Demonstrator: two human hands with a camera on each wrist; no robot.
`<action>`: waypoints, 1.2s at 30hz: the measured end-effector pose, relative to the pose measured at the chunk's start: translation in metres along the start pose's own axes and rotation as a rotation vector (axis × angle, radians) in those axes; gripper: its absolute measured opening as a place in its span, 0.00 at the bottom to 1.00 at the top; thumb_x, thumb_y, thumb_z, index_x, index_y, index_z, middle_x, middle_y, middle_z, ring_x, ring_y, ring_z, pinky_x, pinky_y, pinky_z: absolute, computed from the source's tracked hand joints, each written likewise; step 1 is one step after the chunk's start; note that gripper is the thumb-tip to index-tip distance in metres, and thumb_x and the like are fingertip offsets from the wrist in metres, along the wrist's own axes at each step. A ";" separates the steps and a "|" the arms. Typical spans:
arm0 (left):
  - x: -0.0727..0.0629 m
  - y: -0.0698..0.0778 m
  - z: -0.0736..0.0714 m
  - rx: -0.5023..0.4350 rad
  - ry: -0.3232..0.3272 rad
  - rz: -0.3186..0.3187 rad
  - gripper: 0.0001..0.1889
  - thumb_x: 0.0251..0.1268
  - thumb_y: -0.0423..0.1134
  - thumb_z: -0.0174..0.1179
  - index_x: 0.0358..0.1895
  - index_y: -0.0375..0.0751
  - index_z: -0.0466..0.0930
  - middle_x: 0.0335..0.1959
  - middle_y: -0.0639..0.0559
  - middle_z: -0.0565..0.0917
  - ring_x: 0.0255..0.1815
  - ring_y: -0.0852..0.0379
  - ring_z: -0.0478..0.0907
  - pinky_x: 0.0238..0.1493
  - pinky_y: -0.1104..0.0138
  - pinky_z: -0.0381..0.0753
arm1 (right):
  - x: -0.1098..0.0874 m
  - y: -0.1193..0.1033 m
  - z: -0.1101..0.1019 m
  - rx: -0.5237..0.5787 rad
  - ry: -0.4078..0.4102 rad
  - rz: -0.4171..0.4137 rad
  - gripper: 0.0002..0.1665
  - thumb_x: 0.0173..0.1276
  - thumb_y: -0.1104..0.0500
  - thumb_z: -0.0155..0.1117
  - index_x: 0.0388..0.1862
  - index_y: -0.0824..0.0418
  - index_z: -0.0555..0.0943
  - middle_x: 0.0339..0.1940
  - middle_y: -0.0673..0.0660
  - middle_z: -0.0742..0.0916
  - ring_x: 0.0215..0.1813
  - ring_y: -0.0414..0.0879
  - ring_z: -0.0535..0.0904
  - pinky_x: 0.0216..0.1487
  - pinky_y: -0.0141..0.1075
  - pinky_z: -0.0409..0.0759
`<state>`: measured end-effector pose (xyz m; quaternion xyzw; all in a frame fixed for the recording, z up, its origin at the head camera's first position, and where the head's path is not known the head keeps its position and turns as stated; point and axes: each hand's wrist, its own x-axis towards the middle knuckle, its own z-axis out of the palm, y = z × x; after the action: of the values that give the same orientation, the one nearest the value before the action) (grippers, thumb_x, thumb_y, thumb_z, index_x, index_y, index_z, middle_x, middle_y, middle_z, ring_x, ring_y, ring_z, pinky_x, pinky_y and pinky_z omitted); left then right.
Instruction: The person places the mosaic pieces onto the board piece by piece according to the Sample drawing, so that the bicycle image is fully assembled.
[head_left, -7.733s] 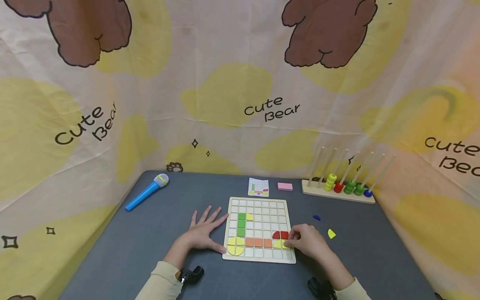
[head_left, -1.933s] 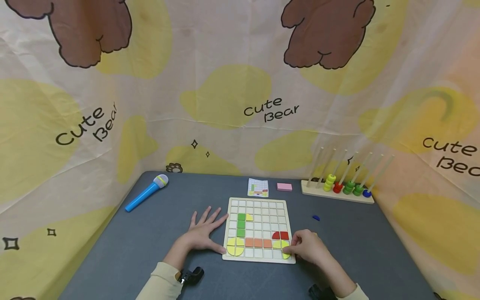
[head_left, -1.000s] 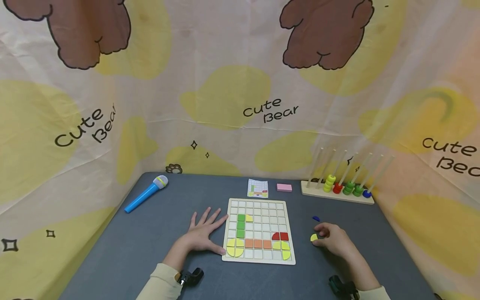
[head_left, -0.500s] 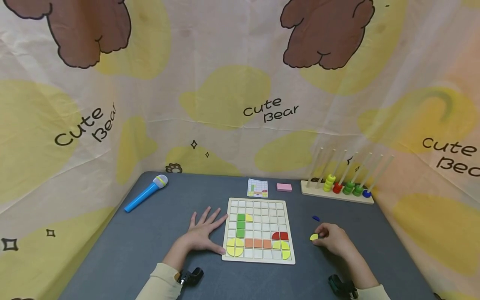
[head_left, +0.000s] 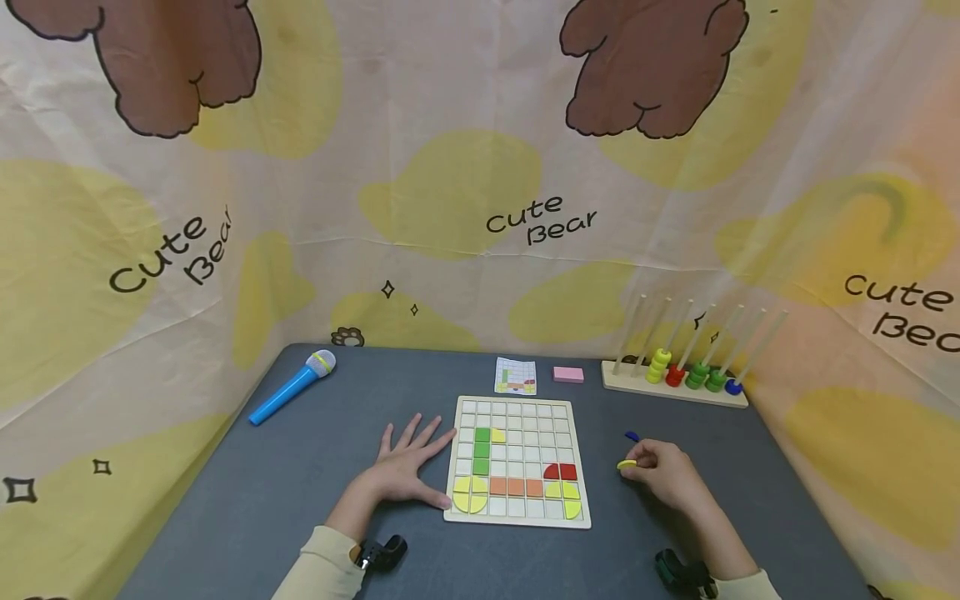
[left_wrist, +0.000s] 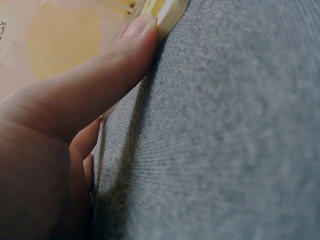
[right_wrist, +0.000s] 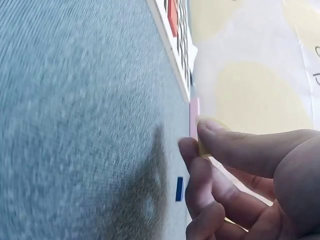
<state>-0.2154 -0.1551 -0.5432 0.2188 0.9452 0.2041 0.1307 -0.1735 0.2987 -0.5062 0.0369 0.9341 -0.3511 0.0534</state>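
My right hand (head_left: 663,471) pinches a yellow quarter-round tile (head_left: 626,464) between thumb and fingers, to the right of the board; in the right wrist view the fingers mostly hide the tile (right_wrist: 202,148). My left hand (head_left: 411,467) lies with fingers spread, thumb and fingertips touching the left edge of the white grid board (head_left: 517,521). On the board lie green tiles (head_left: 482,451), orange tiles (head_left: 516,487), red tiles (head_left: 567,472) and several yellow pieces (head_left: 470,494). A small blue piece (head_left: 632,436) rests on the table just beyond my right hand.
Behind the board lie a pattern card (head_left: 515,376) and a pink block (head_left: 568,375). A bead-and-peg rack (head_left: 675,385) stands at the back right, before the fabric backdrop. A blue toy microphone (head_left: 292,388) lies at the left of the grey table (head_left: 300,467).
A yellow tile was added at the board's lower right corner. My right hand moved right, took the last loose yellow tile and has tilted it nearly edge-on. The left hand stayed put.
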 end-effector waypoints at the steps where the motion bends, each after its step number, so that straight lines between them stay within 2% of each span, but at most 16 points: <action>1: 0.000 0.000 0.000 -0.001 0.000 0.000 0.62 0.37 0.79 0.69 0.81 0.69 0.51 0.85 0.56 0.45 0.84 0.40 0.30 0.73 0.31 0.22 | 0.000 -0.001 0.001 0.004 -0.001 -0.002 0.10 0.61 0.57 0.77 0.36 0.60 0.84 0.29 0.51 0.84 0.33 0.46 0.75 0.32 0.37 0.73; 12: -0.001 0.002 0.000 0.007 0.003 -0.011 0.62 0.37 0.79 0.69 0.81 0.69 0.51 0.85 0.56 0.45 0.84 0.40 0.31 0.73 0.31 0.22 | -0.007 -0.021 0.003 0.030 -0.015 -0.038 0.12 0.63 0.53 0.75 0.41 0.60 0.90 0.34 0.51 0.87 0.34 0.45 0.75 0.33 0.36 0.76; 16: -0.001 0.002 -0.001 0.009 0.001 -0.008 0.62 0.38 0.79 0.69 0.81 0.69 0.50 0.85 0.56 0.45 0.84 0.40 0.31 0.73 0.31 0.22 | -0.008 -0.027 0.007 0.040 -0.012 -0.045 0.13 0.62 0.54 0.77 0.41 0.61 0.89 0.31 0.51 0.87 0.33 0.45 0.75 0.31 0.36 0.75; 21: -0.002 0.003 -0.002 0.007 -0.005 -0.005 0.62 0.38 0.79 0.69 0.81 0.69 0.50 0.85 0.56 0.45 0.84 0.40 0.30 0.73 0.31 0.22 | -0.010 -0.035 0.015 0.071 -0.002 -0.020 0.14 0.59 0.54 0.79 0.37 0.60 0.85 0.27 0.51 0.85 0.30 0.45 0.76 0.29 0.35 0.75; 26: -0.001 0.002 -0.001 0.006 -0.008 -0.003 0.62 0.39 0.79 0.69 0.81 0.69 0.50 0.85 0.56 0.44 0.84 0.40 0.30 0.72 0.31 0.22 | -0.012 -0.044 0.024 0.112 -0.003 -0.032 0.10 0.57 0.57 0.80 0.33 0.59 0.85 0.25 0.51 0.84 0.28 0.45 0.77 0.27 0.35 0.76; 36: 0.000 0.002 -0.002 0.019 -0.011 -0.008 0.62 0.38 0.79 0.69 0.81 0.69 0.50 0.85 0.56 0.44 0.84 0.40 0.30 0.73 0.31 0.22 | -0.020 -0.058 0.044 0.114 -0.066 -0.071 0.07 0.58 0.58 0.79 0.29 0.56 0.86 0.23 0.50 0.82 0.28 0.44 0.74 0.25 0.31 0.71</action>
<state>-0.2155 -0.1544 -0.5409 0.2175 0.9472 0.1932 0.1345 -0.1567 0.2251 -0.4989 -0.0049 0.9111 -0.4063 0.0694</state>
